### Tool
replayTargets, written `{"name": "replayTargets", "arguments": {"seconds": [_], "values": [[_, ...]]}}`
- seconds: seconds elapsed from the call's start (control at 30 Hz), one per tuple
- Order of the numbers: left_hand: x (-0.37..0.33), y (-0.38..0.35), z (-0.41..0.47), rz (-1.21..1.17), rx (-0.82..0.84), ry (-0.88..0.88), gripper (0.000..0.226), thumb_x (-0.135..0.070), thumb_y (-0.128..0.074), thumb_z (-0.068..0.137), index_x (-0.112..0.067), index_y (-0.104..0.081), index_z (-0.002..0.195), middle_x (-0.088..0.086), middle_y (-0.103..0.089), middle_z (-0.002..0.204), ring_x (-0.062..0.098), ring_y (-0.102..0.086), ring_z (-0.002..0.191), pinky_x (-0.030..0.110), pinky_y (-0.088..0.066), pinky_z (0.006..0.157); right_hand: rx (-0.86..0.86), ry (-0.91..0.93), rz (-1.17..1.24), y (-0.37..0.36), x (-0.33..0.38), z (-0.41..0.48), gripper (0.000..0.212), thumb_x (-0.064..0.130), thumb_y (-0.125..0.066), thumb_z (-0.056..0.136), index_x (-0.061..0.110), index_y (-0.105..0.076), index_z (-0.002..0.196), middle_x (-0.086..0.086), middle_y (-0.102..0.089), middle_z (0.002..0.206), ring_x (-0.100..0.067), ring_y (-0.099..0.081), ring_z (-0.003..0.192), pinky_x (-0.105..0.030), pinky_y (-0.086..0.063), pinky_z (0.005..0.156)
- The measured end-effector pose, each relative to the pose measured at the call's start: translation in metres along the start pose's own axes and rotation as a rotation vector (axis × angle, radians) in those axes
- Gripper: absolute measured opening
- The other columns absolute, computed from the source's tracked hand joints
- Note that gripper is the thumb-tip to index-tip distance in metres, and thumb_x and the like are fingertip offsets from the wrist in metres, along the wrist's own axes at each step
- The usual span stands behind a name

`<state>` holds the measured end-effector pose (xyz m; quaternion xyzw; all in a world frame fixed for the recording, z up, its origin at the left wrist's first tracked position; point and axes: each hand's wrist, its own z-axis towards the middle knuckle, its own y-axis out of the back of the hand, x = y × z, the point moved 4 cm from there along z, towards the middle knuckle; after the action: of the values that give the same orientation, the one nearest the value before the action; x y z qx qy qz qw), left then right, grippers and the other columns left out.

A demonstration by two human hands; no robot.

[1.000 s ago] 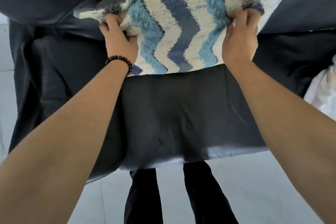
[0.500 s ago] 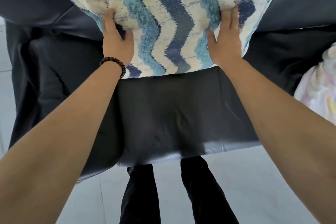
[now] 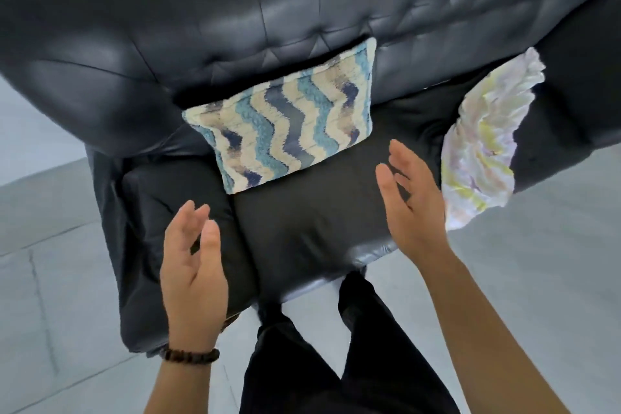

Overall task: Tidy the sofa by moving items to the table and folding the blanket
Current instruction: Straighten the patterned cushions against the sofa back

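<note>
Now left hand (image 3: 193, 274) and right hand (image 3: 411, 208) hover palms-inward, fingers relaxed.

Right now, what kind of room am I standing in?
Most likely a living room or lounge. A black tufted leather sofa fills the view, a wavy-striped cushion leans against its backrest, and a crumpled pale blanket lies on the seat to the right. The floor is grey tile.
</note>
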<state>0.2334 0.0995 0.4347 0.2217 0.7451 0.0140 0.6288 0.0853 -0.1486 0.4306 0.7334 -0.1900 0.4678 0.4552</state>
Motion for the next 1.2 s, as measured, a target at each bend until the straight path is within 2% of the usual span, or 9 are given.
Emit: {"name": "replayTargets", "arguments": {"seconds": [0.17,0.3,0.47,0.6,0.77,0.87,0.93,1.07,1.2], "values": [[-0.09,0.007,-0.01,-0.037,0.186,-0.164,0.035,-0.027,-0.051,0.098,-0.023,-0.051,0.132,-0.004,-0.064,0.124,0.009,-0.058,0.119,0.052,-0.047,0.102,-0.38,-0.002,0.049,0.124,0.046,-0.088,0.041,0.036,-0.056,0.097,0.03,-0.052,0.138,0.015,-0.057,0.133,0.001,-0.053,0.123,-0.026,-0.044,0.104],[-0.155,-0.027,-0.02,-0.063,0.294,-0.319,0.034,-0.026,-0.053,0.1,-0.016,-0.052,0.132,0.003,-0.064,0.124,0.015,-0.061,0.116,0.052,-0.05,0.097,-0.664,-0.02,0.082,0.209,0.046,-0.142,0.036,0.032,-0.057,0.099,0.027,-0.053,0.134,0.011,-0.06,0.131,0.006,-0.055,0.117,-0.006,-0.045,0.087],[-0.205,-0.11,-0.08,-0.101,0.448,-0.427,0.041,-0.031,-0.055,0.099,-0.016,-0.05,0.136,0.0,-0.062,0.128,0.011,-0.058,0.121,0.046,-0.051,0.099,-0.868,-0.049,0.149,0.277,0.004,-0.184,0.034,0.028,-0.059,0.099,0.028,-0.052,0.132,0.008,-0.06,0.132,-0.002,-0.057,0.119,-0.008,-0.046,0.089],[-0.203,-0.194,-0.134,-0.063,0.564,-0.428,0.039,-0.03,-0.057,0.098,-0.018,-0.052,0.135,-0.005,-0.063,0.126,0.015,-0.058,0.122,0.047,-0.049,0.1,-0.851,-0.115,0.169,0.318,-0.06,-0.185,0.043,0.028,-0.062,0.096,0.026,-0.049,0.137,0.009,-0.056,0.134,-0.004,-0.056,0.121,-0.019,-0.05,0.094],[-0.199,-0.301,-0.201,-0.013,0.586,-0.348,0.04,-0.028,-0.059,0.097,-0.021,-0.051,0.136,-0.015,-0.063,0.121,0.017,-0.06,0.117,0.05,-0.049,0.099,-0.725,-0.168,0.087,0.402,-0.136,-0.152,0.054,0.036,-0.063,0.094,0.025,-0.045,0.143,0.012,-0.048,0.133,-0.006,-0.052,0.122,-0.033,-0.048,0.099],[-0.222,-0.353,-0.232,0.0,0.584,-0.336,0.046,-0.042,-0.061,0.089,-0.03,-0.051,0.132,-0.019,-0.063,0.121,0.025,-0.06,0.118,0.059,-0.049,0.095,-0.697,-0.158,0.097,0.459,-0.153,-0.127,0.054,0.037,-0.063,0.093,0.028,-0.044,0.143,0.011,-0.048,0.136,-0.006,-0.051,0.123,-0.033,-0.048,0.1],[-0.243,-0.38,-0.246,0.009,0.565,-0.367,0.045,-0.044,-0.059,0.09,-0.031,-0.051,0.133,-0.018,-0.062,0.123,0.022,-0.06,0.118,0.061,-0.049,0.093,-0.7,-0.141,0.114,0.494,-0.156,-0.108,0.053,0.036,-0.063,0.093,0.027,-0.044,0.142,0.009,-0.049,0.138,-0.007,-0.052,0.123,-0.033,-0.048,0.101],[-0.268,-0.437,-0.25,-0.019,0.533,-0.442,0.034,-0.025,-0.056,0.099,-0.027,-0.05,0.132,-0.011,-0.063,0.123,0.009,-0.057,0.12,0.051,-0.049,0.099,-0.684,-0.105,0.096,0.545,-0.171,-0.054,0.053,0.043,-0.058,0.092,0.028,-0.044,0.141,0.012,-0.05,0.137,-0.008,-0.053,0.122,-0.029,-0.048,0.098],[-0.254,-0.516,-0.235,-0.013,0.503,-0.374,0.035,-0.021,-0.055,0.099,-0.022,-0.05,0.133,-0.006,-0.063,0.124,0.01,-0.058,0.119,0.053,-0.049,0.099,-0.601,-0.154,0.053,0.574,-0.217,0.015,0.052,0.049,-0.055,0.092,0.035,-0.041,0.14,0.014,-0.048,0.137,-0.004,-0.052,0.119,-0.026,-0.047,0.096]]}}
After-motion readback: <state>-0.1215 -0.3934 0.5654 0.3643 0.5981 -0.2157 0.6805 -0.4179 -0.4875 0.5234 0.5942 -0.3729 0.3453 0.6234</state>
